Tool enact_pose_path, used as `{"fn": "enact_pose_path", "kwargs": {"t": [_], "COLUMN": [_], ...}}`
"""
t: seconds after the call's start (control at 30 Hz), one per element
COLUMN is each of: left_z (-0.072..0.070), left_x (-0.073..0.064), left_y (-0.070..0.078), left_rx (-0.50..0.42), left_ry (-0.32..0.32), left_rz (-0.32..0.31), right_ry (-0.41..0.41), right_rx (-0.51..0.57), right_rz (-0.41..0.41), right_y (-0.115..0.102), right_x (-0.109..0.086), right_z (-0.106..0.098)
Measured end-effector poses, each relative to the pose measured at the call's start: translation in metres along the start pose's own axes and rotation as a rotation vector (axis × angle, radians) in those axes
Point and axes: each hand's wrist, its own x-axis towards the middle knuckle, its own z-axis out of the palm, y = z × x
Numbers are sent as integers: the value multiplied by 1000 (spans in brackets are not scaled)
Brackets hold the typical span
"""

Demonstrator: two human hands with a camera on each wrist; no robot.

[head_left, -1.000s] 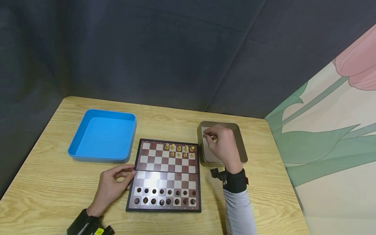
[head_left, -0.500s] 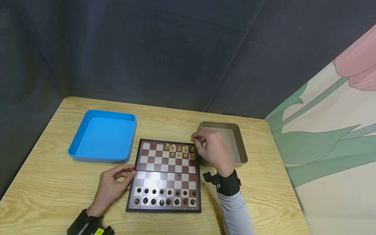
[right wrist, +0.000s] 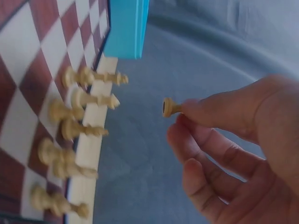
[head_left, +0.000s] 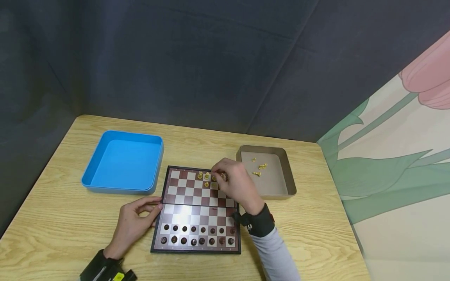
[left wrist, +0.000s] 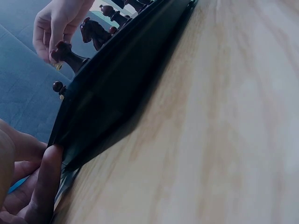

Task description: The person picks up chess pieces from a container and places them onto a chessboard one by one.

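My right hand (head_left: pixel 235 179) is over the far right part of the chessboard (head_left: pixel 200 195). Its thumb and fingertips pinch a small yellow chess piece (right wrist: pixel 168 107), base showing and top covered by the fingers; in the right wrist view it hangs apart from the board. Beside it stand several yellow pieces (head_left: pixel 207 176) along the far rows, partly hidden by the hand in the head view. Fingertips of my left hand (head_left: pixel 135 218) touch the board's left edge near the fold. Dark brown pieces (head_left: pixel 193 242) fill the two nearest rows.
A tan tin (head_left: pixel 277 187) stands right of the board, with several yellow pieces (head_left: pixel 260 166) lying in it. A blue tray (head_left: pixel 130 164) is at the back left. Both sit on the wooden table (head_left: pixel 316 218), before a dark curtain (head_left: pixel 175 70).
My right hand has moved left from the tan tin to above the board's far rows, carrying the yellow chess piece. The left hand stays at the board's edge.
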Motion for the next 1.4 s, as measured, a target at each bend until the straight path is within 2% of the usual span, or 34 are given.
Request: {"fn": "enact_pose_path", "kwargs": {"t": [0.17, 0.4, 0.7, 1.4], "left_z": [0, -1, -1, 0], "left_x": [0, 0, 1, 0], "left_y": [0, 1, 0, 0], "left_rx": [-5, -6, -4, 0], "left_ry": [-5, -7, -4, -2], "left_rz": [5, 15, 23, 15], "right_ry": [-22, -22, -67, -130], "right_rx": [36, 31, 51, -45], "right_rz": [14, 5, 8, 6], "right_y": [-5, -7, -6, 0], "right_x": [1, 2, 2, -1], "right_z": [9, 20, 33, 51]}}
